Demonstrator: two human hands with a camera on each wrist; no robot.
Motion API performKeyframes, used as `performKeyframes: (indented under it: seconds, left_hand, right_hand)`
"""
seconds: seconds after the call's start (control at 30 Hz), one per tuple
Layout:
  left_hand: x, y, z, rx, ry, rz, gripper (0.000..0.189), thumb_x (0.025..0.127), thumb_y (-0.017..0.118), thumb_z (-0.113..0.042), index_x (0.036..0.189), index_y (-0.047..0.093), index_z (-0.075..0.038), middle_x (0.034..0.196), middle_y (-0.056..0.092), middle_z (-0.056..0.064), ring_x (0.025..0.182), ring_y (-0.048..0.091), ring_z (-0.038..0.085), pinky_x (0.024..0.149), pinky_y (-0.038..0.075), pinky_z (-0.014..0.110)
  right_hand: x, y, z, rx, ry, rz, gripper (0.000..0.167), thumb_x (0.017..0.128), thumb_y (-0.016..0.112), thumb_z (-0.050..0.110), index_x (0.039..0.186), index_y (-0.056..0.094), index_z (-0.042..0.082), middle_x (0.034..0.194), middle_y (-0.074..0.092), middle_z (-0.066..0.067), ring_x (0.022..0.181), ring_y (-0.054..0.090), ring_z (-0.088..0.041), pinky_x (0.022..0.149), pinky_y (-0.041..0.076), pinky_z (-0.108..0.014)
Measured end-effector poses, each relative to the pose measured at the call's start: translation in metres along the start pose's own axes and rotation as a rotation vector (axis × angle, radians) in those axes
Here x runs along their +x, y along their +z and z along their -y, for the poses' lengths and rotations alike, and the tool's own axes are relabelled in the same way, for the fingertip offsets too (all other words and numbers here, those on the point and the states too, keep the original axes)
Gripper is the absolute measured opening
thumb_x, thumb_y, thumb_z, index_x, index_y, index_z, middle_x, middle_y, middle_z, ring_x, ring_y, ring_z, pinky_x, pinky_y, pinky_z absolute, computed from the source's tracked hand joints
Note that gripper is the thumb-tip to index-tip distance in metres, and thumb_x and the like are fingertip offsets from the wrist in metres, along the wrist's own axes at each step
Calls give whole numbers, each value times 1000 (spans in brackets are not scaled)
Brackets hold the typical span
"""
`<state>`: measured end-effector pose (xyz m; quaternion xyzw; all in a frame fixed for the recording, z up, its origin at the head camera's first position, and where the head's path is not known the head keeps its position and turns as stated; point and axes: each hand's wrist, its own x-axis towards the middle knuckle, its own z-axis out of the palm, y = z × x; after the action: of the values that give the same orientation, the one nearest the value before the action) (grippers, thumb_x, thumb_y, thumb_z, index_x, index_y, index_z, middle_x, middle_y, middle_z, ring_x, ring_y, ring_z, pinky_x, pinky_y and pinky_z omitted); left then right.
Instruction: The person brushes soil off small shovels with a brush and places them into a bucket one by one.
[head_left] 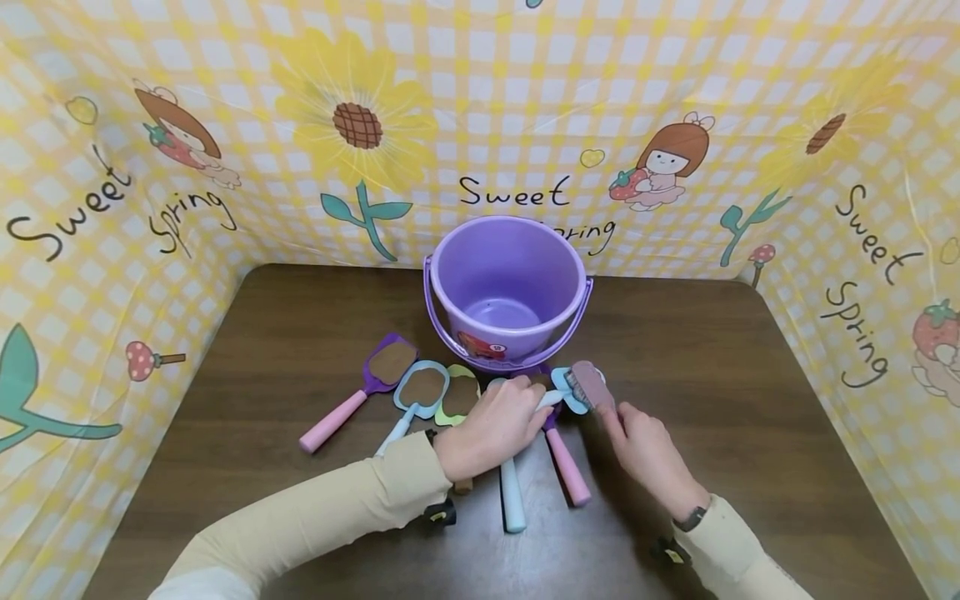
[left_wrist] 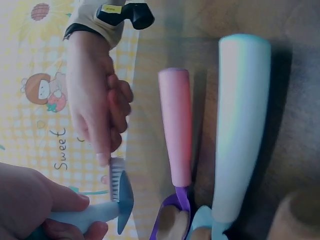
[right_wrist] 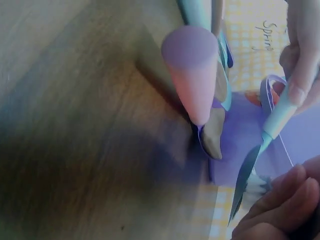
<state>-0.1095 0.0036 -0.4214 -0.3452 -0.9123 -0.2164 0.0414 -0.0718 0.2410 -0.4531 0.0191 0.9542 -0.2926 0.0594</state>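
My left hand (head_left: 491,425) grips the pale blue handle of a small toy shovel (left_wrist: 90,212), its blue blade raised off the table. With my right hand (head_left: 651,454) I hold a pinkish brush (head_left: 592,386), and its bristles (left_wrist: 115,185) press against the inner face of that blade. Beneath and around my left hand, several toy shovels bearing brown matter lie in a fan: a purple one with a pink handle (head_left: 333,423), a light blue one (head_left: 422,390), a green one (head_left: 448,408), and another pink-handled one (head_left: 567,467). My left hand partly hides the blue-handled shovel (head_left: 512,496).
A purple bucket (head_left: 487,321) stands upright behind the shovels, its handle lowered to the front. The brown table (head_left: 315,517) is enclosed by a yellow checked cloth (head_left: 480,108). A short brown handle end (head_left: 464,485) shows below my left wrist.
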Motion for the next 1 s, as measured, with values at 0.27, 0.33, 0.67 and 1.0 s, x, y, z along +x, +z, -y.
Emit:
performKeyframes:
  seconds: [0.27, 0.33, 0.67, 1.0]
  left_hand:
    - [0, -1, 1, 25, -33, 10, 23, 99, 72, -19, 81, 63, -7, 74, 56, 7, 65, 60, 24, 56, 50, 35]
    - [1, -1, 1, 26, -30, 2, 24, 99, 72, -19, 81, 63, -7, 74, 56, 7, 65, 60, 25, 56, 50, 36]
    - [-3, 2, -2, -18, -8, 39, 22, 100, 71, -20, 84, 64, -6, 75, 53, 5, 64, 57, 21, 55, 47, 32]
    - [-1, 6, -1, 11, 0, 43, 23, 99, 72, -19, 82, 63, -6, 74, 55, 7, 66, 60, 24, 56, 51, 35]
  right_hand:
    - [-2, -5, -2, -25, -141, -59, 28, 106, 62, 29, 88, 59, 8, 63, 43, 1, 53, 44, -13, 48, 36, -27]
    - [-3, -3, -1, -64, -195, -56, 25, 104, 65, 26, 89, 59, 8, 63, 44, 2, 52, 44, -12, 47, 36, -26]
    - [1, -3, -8, -98, -57, -37, 30, 107, 58, 28, 90, 58, 3, 64, 45, -4, 54, 47, -17, 49, 39, -30]
    - [2, -7, -16, -81, -122, -145, 27, 107, 60, 26, 92, 58, 4, 63, 45, -1, 52, 44, -15, 47, 37, -29]
